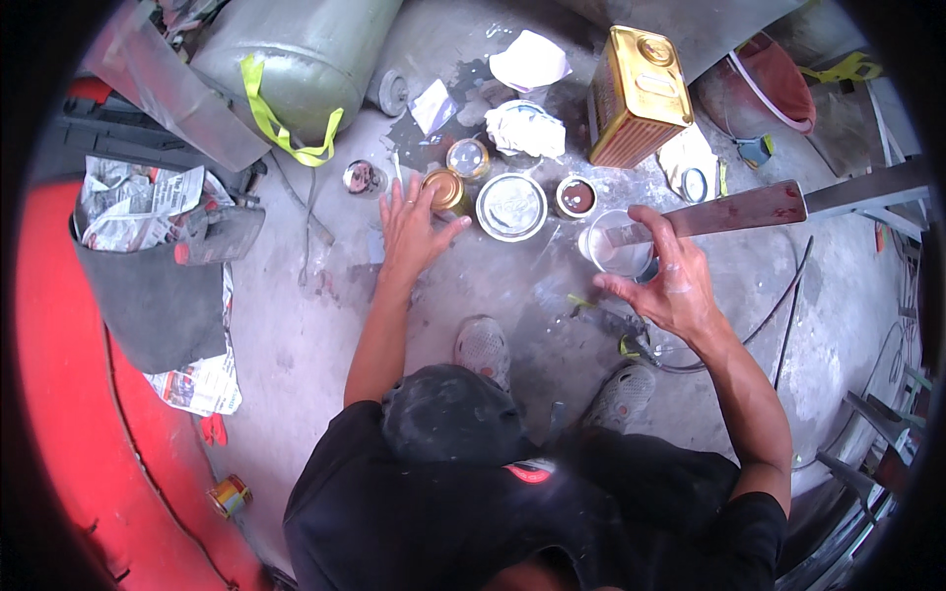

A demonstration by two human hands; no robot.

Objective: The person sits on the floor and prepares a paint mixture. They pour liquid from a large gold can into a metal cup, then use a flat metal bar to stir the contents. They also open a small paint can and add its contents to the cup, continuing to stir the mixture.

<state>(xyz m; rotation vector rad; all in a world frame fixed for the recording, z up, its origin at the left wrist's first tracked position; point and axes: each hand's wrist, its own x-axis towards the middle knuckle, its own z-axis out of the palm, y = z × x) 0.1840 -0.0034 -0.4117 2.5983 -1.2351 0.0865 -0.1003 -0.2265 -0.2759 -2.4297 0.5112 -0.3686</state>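
In the head view, the right hand point(680, 284) has its thumb and fingers closed on a clear cup point(615, 258), toward two o'clock from the middle, with a flat stick point(734, 210) running from it toward three. The left hand point(412, 234), fingers spread, is at the gold can point(448, 190) just shy of twelve; I can't tell whether they touch. From that can, a white-rimmed tin point(511, 207) sits at three; from the cup, a square can point(642, 98) at twelve.
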